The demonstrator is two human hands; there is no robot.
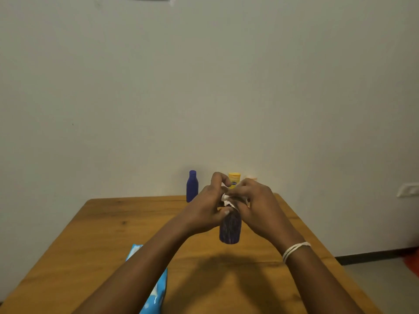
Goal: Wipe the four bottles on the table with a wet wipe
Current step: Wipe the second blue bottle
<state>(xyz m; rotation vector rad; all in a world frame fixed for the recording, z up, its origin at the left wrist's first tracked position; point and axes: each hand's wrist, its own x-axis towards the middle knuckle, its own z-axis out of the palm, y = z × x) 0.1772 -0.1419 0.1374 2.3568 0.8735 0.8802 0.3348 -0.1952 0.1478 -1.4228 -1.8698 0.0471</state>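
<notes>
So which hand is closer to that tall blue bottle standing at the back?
Left. The left hand is just in front and right of the blue bottle; the right hand lies farther right, beyond the dark bottle both hold.

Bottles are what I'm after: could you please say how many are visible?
3: a dark bottle held in both hands, a blue bottle and a yellow bottle at the table's far edge. A fourth may be hidden.

Both forearms bare, no sleeves. White thread band (294,249), several strands, wraps right wrist. Fingernails short.
</notes>
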